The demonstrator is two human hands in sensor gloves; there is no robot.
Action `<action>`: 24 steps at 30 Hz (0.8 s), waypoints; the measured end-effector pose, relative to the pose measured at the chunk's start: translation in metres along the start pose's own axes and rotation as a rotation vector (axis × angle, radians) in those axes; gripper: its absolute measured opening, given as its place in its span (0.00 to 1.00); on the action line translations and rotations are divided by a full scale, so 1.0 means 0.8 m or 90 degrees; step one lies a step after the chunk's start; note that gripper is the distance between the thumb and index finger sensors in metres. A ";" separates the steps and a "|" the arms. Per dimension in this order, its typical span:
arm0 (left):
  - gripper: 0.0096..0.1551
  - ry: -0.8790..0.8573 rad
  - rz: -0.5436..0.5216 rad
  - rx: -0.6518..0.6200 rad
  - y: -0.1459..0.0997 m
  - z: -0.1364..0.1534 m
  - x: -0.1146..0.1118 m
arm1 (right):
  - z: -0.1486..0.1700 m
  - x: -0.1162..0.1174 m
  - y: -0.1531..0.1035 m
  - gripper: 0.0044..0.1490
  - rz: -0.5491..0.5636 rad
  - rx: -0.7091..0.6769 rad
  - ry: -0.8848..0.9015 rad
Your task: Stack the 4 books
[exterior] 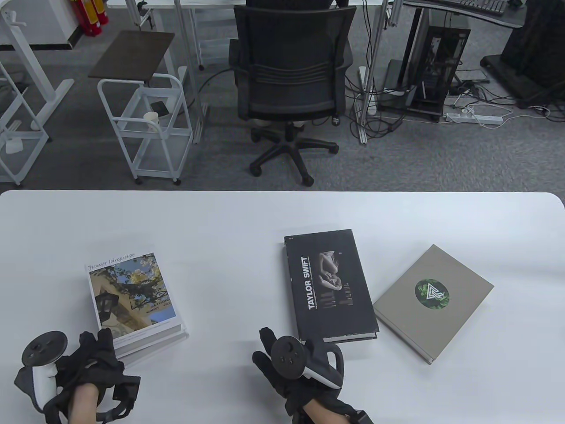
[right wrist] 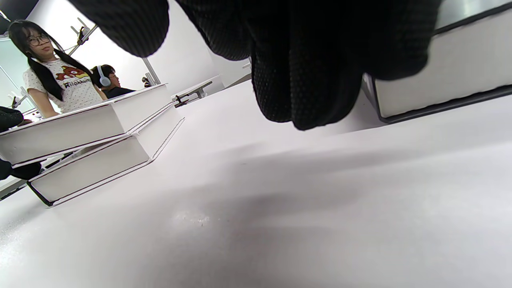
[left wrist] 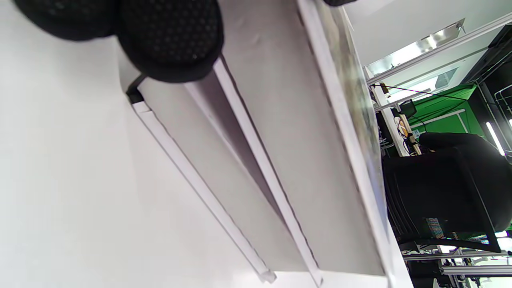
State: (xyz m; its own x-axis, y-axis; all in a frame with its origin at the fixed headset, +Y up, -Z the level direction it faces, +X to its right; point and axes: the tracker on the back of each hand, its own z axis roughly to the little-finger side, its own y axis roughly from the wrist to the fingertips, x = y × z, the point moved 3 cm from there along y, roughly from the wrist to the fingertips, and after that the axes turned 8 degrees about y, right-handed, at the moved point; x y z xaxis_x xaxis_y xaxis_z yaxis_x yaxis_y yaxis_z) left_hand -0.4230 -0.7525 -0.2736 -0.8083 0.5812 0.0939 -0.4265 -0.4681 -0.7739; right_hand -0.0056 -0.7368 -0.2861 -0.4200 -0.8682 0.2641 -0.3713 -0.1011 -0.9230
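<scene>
Two white books (exterior: 137, 304) already sit stacked at eight o'clock on the tabletop (exterior: 247, 221), the left hand (exterior: 95, 366) steadying their near edge; its grip cannot be told. The right hand (exterior: 293, 364), fingers loosely spread, reaches toward the black book (exterior: 329, 287); the grey book (exterior: 435, 302) lies at four o'clock.

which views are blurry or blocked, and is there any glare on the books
Table view: sharp, evenly lit, no strong glare on the Taylor Swift book or grey book. Left wrist view: tilted, the left hand's fingers out of focus at the top. Right wrist view: the right hand's fingers block the top, casting a soft shadow on the table.
</scene>
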 end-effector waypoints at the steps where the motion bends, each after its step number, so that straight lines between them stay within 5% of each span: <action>1: 0.43 0.000 0.000 0.000 0.000 0.001 0.000 | 0.000 0.000 0.000 0.40 0.000 0.001 0.000; 10: 0.44 -0.003 -0.005 -0.023 -0.016 -0.009 0.008 | 0.002 -0.003 0.000 0.40 0.006 0.002 0.006; 17: 0.44 0.009 -0.022 -0.116 -0.049 -0.046 0.010 | 0.004 -0.008 0.000 0.40 0.014 0.003 0.011; 24: 0.44 0.145 -0.004 -0.288 -0.094 -0.106 -0.049 | 0.012 -0.016 -0.001 0.40 0.035 0.018 0.008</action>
State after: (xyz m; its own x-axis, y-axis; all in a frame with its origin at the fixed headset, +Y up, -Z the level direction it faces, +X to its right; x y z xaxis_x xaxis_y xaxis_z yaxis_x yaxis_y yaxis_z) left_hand -0.3243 -0.6834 -0.2722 -0.6757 0.7372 0.0002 -0.1723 -0.1576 -0.9724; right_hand 0.0083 -0.7301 -0.2916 -0.4497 -0.8665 0.2168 -0.3246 -0.0676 -0.9434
